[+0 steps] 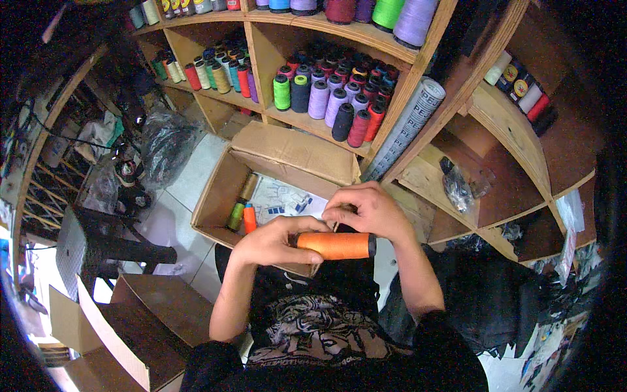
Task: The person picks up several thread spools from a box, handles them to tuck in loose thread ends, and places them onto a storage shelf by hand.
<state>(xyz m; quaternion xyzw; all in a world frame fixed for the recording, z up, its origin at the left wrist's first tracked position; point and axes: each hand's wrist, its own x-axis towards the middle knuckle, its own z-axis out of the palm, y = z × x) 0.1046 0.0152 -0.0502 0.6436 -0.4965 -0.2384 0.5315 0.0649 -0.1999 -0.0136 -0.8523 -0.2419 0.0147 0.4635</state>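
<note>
My left hand (266, 243) is wrapped around one end of an orange thread spool (341, 246), which lies sideways in front of my body with its dark end cap to the right. Just above the spool, my right hand (373, 212) has its fingers curled in a pinch; whether a thread end is between them is too small to tell. Beyond both hands an open cardboard box (294, 147) holds an orange-red spool (249, 221), an olive green spool (236, 215) and a tan spool (248, 188) along its left side. A printed sheet (277, 196) covers part of the box's bottom.
Wooden shelves (313, 122) with many coloured thread spools stand behind the box. A grey printed roll (415, 114) leans beside them. At right, another shelf holds a plastic bag (457, 188), above black cloth (464, 294). A dark chair (95, 242) and another open box (153, 320) are left.
</note>
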